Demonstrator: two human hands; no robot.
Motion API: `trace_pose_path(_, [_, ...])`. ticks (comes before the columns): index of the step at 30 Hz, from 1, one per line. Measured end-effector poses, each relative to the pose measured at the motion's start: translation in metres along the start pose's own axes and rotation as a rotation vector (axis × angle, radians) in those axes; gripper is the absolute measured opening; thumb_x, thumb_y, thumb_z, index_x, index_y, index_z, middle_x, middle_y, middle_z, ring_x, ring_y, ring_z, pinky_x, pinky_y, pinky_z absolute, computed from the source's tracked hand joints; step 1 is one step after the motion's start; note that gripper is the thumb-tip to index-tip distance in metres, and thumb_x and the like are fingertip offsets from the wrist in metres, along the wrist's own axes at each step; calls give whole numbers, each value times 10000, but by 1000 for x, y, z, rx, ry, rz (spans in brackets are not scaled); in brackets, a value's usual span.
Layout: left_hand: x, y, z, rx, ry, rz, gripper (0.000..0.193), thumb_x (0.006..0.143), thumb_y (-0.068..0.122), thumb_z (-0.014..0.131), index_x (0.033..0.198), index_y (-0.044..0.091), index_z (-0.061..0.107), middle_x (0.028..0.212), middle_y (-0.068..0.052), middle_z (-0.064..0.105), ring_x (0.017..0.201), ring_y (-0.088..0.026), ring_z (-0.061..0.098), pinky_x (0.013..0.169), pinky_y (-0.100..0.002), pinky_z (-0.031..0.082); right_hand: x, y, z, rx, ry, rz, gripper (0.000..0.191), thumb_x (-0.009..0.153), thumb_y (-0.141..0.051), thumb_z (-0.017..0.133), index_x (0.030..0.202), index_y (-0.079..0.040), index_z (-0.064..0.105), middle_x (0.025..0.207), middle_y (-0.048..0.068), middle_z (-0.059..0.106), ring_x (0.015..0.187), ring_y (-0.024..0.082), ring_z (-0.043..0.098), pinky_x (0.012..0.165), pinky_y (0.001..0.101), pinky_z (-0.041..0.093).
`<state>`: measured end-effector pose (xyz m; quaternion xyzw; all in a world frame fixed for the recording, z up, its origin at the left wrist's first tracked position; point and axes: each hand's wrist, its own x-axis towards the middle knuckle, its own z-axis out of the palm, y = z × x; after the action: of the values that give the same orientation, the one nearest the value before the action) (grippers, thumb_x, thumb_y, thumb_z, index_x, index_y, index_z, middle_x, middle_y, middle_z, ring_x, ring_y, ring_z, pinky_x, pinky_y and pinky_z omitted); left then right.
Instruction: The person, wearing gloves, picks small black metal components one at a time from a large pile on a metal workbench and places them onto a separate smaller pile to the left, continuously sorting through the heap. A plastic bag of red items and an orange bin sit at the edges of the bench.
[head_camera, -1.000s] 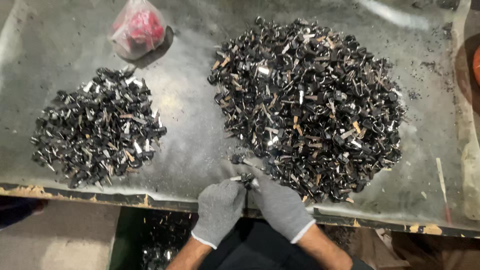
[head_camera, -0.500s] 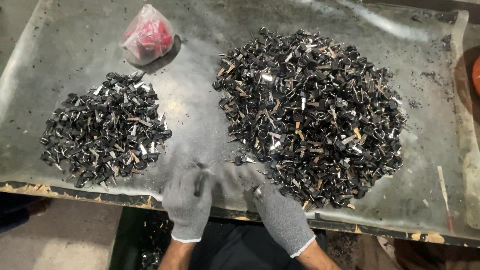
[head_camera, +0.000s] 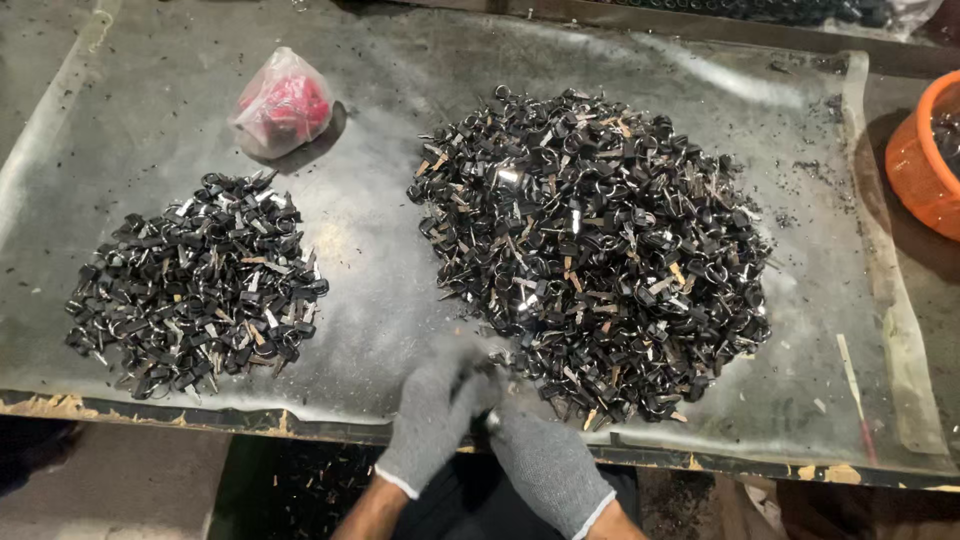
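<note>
Both my hands wear grey knit gloves and meet at the table's front edge, just below the near rim of a large pile of small black and metal parts (head_camera: 590, 250). My left hand (head_camera: 435, 410) is blurred by motion, with its fingers curled toward the right hand. My right hand (head_camera: 545, 460) is closed, and a small dark part (head_camera: 491, 420) pokes out at its fingertips between the two hands. A smaller pile of the same kind of parts (head_camera: 195, 285) lies at the left, apart from both hands.
A clear plastic bag with red pieces (head_camera: 283, 103) lies at the back left. An orange tub (head_camera: 925, 150) stands at the right edge. A clear plastic sheet (head_camera: 380, 230) covers the table, and a thin stick (head_camera: 850, 375) lies at the front right.
My left hand swung left toward the small pile half a second ago and has come back to meet the right hand. The right hand has drawn back from the large pile's edge.
</note>
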<state>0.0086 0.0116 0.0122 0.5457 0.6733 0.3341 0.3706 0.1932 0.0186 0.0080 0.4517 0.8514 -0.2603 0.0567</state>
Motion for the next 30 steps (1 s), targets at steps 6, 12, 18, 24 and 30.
trace_pose_path(6, [-15, 5, -2, 288, 14, 326, 285, 889, 175, 730, 1154, 99, 658, 960, -129, 743, 866, -281, 727, 778, -445, 572, 10, 0, -15, -162, -244, 52, 214, 1032, -189, 523, 1131, -29, 625, 1082, 209, 655, 795, 326, 746, 645, 422, 640])
trace_pose_path(12, [-7, -11, -6, 448, 4, 35, 484, 831, 149, 735, 1287, 69, 597, 872, -124, 721, 794, -324, 696, 728, -472, 526, 11, -14, -25, 78, 295, -23, 466, 962, -268, 578, 1362, -35, 523, 960, 259, 704, 747, 436, 721, 615, 482, 600])
trace_pose_path(18, [-11, -11, -4, 449, 144, 348, 228, 810, 142, 724, 1032, 92, 700, 858, -102, 732, 812, -309, 701, 697, -473, 470, 18, -5, -20, 210, 71, 107, 628, 956, -300, 583, 1537, -141, 405, 1067, 217, 713, 743, 402, 743, 633, 509, 603])
trace_pose_path(24, [-13, -8, -7, 389, 82, 159, 172, 854, 182, 728, 1006, 103, 724, 818, -87, 718, 793, -287, 684, 703, -462, 461, 19, -2, -18, -131, 54, -56, 267, 947, -122, 560, 1211, -90, 588, 978, 183, 690, 711, 255, 756, 553, 373, 643])
trace_pose_path(30, [-11, -9, -4, 424, 76, 259, 146, 811, 116, 704, 953, 90, 720, 820, -91, 688, 773, -306, 661, 694, -470, 460, 34, -10, -13, 153, -77, 214, 403, 1010, -330, 564, 1307, -60, 532, 719, 100, 693, 621, 280, 742, 546, 437, 616])
